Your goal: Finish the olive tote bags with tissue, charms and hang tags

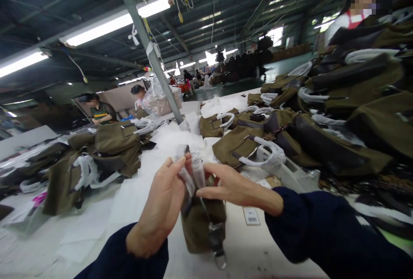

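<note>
My left hand (161,206) and my right hand (232,186) meet above the white table (254,249), both pinched on a strip of clear plastic wrap (196,169) around a dark strap. An olive-brown strap piece (201,225) with a metal clasp (217,244) at its lower end hangs below my hands. The fingers of both hands are closed on the wrapped strap. Dark blue sleeves cover both forearms.
Olive-brown handbags with white-wrapped handles lie heaped at right (351,111) and at left (106,150). White sheets (174,141) cover the table's middle. A tag (251,216) lies near my right wrist. A slanted steel post (151,51) rises behind. Other people sit at back left (101,111).
</note>
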The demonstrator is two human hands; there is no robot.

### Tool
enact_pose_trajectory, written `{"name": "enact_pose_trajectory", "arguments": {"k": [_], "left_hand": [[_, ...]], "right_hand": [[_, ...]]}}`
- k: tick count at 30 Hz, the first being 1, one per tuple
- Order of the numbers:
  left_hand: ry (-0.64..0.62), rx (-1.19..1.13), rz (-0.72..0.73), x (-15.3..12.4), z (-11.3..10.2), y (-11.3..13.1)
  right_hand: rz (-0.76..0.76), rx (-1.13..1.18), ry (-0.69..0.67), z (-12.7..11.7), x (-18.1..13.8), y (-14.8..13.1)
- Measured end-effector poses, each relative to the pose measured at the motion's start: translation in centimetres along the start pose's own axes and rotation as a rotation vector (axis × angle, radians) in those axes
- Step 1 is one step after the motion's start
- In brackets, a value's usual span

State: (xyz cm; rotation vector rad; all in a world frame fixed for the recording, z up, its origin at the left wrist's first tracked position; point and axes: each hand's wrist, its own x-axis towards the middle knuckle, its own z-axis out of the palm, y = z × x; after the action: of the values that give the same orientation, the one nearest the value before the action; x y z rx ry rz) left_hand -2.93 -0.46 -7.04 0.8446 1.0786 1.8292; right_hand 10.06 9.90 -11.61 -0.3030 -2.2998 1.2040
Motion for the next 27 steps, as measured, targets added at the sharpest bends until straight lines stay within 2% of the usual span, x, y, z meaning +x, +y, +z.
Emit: {"name": "enact_pose_trajectory", "arguments": {"k": [2,4,7,9,11,12,14,16,17,20,22,24,27], "left_hand": [[-0.055,0.004,0.009,-0.3,0.9,0.5],[-0.09,-0.001,0.05,-0.7,1.7,0.9],[-0.123,0.015,0.102,-1.5,1.9,0.6],[-0.15,0.111,0.085,-1.9,1.2,-0.2],[-0.145,0.307,0.059,-2.1,-0.2,-1.0],[-0.11,0.418,0.076,-2.1,-1.0,-1.5],[-0.007,0.619,0.196,-1.7,-2.7,-2.2],[0.062,0.774,0.345,-1.1,-3.9,-2.7],[0.051,0.838,0.381,-0.8,-4.2,-2.9],[-0.009,0.93,0.359,-0.1,-4.5,-3.2],[-0.01,0.929,0.361,0.1,-4.4,-3.4],[0.001,0.916,0.366,0.3,-4.2,-3.5],[-0.04,0.871,0.284,0.4,-4.1,-3.5]], "right_hand": [[-0.019,0.057,-0.039,-0.3,1.0,-0.2],[-0.061,0.119,-0.111,-1.7,1.8,-0.4],[-0.075,0.111,-0.346,-5.1,2.4,-0.4],[-0.017,0.084,-0.491,-7.4,2.2,0.0],[0.059,0.078,-0.597,-9.1,1.2,0.4],[0.093,0.081,-0.629,-9.7,0.5,0.5],[0.133,0.076,-0.646,-10.4,-1.1,0.4],[0.138,-0.015,-0.551,-10.6,-2.9,-0.1],[0.131,-0.102,-0.443,-10.5,-3.8,-0.5],[0.112,-0.351,0.027,-9.5,-6.2,-1.9],[0.104,-0.42,0.297,-8.3,-7.5,-2.6],[0.1,-0.451,0.386,-6.9,-8.1,-2.9],[0.064,-0.522,0.371,-4.8,-8.0,-2.4]]}}
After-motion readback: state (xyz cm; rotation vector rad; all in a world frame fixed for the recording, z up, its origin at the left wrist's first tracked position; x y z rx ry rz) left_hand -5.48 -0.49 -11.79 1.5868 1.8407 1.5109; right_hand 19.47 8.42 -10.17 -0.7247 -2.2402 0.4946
